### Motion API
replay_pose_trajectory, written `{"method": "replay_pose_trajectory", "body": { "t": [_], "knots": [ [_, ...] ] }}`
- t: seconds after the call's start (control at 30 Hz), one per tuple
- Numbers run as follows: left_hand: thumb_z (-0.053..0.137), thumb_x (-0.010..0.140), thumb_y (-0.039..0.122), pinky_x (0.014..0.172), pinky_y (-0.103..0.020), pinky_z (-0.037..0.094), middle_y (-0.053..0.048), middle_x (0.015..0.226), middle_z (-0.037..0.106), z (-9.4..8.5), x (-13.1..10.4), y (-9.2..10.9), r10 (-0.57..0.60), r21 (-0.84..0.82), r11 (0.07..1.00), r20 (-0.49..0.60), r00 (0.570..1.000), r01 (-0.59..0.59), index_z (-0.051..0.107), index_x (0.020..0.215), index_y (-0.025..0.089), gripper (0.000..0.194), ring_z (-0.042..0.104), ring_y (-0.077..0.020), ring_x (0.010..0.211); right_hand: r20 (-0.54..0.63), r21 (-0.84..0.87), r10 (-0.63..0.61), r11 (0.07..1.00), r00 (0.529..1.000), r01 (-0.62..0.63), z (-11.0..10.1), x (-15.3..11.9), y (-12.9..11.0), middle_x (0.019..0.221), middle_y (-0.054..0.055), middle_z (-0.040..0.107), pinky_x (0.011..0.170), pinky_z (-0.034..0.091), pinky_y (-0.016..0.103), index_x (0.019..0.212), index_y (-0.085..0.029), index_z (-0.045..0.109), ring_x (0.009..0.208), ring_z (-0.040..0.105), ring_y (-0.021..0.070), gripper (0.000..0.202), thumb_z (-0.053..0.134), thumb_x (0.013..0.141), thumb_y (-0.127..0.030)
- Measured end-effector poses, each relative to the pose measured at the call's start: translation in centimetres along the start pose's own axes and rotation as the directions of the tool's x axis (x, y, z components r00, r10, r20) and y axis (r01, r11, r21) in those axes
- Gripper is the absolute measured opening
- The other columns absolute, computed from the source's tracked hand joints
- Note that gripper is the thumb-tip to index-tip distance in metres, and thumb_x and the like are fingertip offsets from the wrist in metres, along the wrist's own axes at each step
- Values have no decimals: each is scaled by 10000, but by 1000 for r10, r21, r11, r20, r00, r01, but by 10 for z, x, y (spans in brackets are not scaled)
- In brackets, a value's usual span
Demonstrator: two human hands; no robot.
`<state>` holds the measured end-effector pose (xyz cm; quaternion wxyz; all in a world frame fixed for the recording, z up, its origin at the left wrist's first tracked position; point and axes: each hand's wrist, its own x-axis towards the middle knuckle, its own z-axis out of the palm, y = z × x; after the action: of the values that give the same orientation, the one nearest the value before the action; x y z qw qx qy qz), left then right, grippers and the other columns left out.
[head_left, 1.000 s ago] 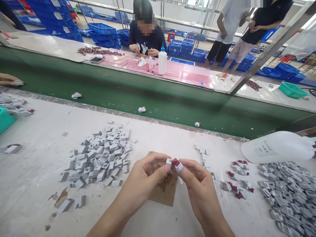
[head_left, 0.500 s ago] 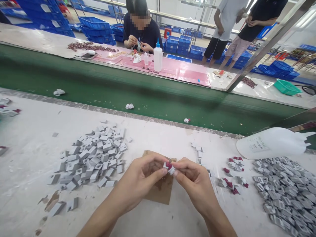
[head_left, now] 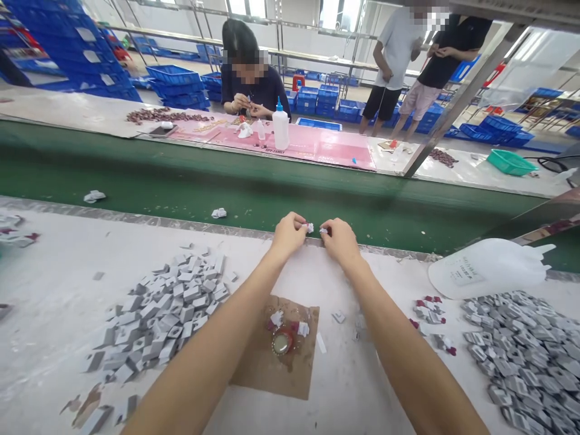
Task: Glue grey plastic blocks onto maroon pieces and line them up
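Bright rear windows (head_left: 339, 13), even light, far background perhaps soft

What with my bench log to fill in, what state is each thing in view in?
Left hand: fingers closed on a small piece
Right hand: fingers at another small piece, grip unclear
Brown sheet: flat, spotted
Large bottle: lying on its side
Blue-tipped bottle: upright
Gray blocks: loosely heaped
Green basket: upright, open-topped
Blue crates: stacked

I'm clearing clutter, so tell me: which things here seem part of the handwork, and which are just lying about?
Likely in use:
white piece in the left hand
small piece in the right hand
round dish on brown card
grey block pile

Likely just lying about:
green basket
stacked blue bins
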<state>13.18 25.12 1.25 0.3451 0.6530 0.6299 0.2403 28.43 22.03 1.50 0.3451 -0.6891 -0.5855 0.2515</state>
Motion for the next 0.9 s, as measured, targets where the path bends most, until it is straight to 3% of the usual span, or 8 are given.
{"method": "replay_pose_trajectory", "body": {
  "t": [0.1,0.23,0.33,0.43,0.5,0.67,0.8,0.9],
  "knots": [
    [722,1055,371,954,-474,650,-104,1328,736,15,13,8,7,116,993,-2,1000,-7,701,1327,180,333,748,-255,1115,-30,-4,52,999,998,-53,-14,-21,0,1125,95,806,995,613,484,1106,-161,760,1033,773,270,117,743,999,-205],
    [725,1049,372,1057,-535,601,-121,1457,679,11,2,11,14,296,955,-79,997,10,696,1354,202,350,694,-295,1258,65,73,47,996,997,-52,-39,-98,-1,1080,103,856,889,660,396,1043,-191,803,949,825,276,171,711,899,-200],
    [703,1047,305,1092,-533,559,-112,1448,674,-11,-32,1,59,416,909,-72,996,-24,672,1390,204,359,659,-303,1294,223,131,-11,991,975,-19,-45,-169,10,995,62,868,768,678,357,1031,-263,853,822,828,259,189,721,936,-359],
    [598,997,129,1095,-495,511,-136,1321,712,-46,-80,-19,95,531,845,-19,995,-70,729,1304,205,342,622,-338,1290,232,159,-70,987,970,33,-39,-225,32,1038,42,841,720,659,320,1069,-318,858,703,758,199,198,681,1008,-384],
    [561,945,101,1068,-549,491,-206,1294,695,-71,-106,-35,68,605,795,-32,997,-35,762,1223,159,348,611,-411,1260,205,165,-73,986,976,39,-35,-248,48,1028,52,821,709,655,308,1080,-314,857,686,741,192,216,677,1040,-426],
    [581,886,187,1012,-612,489,-240,1171,740,-105,-126,-69,10,681,731,-50,999,27,771,1131,125,316,632,-484,1174,178,150,-30,989,984,3,-38,-267,67,1089,85,814,775,669,315,1127,-305,845,844,803,228,347,606,1091,-554],
    [521,898,204,1037,-628,473,-228,1120,786,-102,-122,-75,27,667,745,-60,998,20,762,1024,162,276,626,-497,1239,136,60,-8,998,991,0,-49,-263,57,1035,83,831,859,662,385,1089,-301,865,870,782,264,306,675,1045,-537],
    [501,936,291,1061,-608,482,-213,1129,790,-96,-129,-70,45,611,791,-68,997,6,747,1001,181,278,669,-460,1211,188,172,93,977,978,-125,-52,-258,40,1051,85,847,808,666,374,1061,-300,888,830,770,254,326,721,1002,-573]
  ]
}}
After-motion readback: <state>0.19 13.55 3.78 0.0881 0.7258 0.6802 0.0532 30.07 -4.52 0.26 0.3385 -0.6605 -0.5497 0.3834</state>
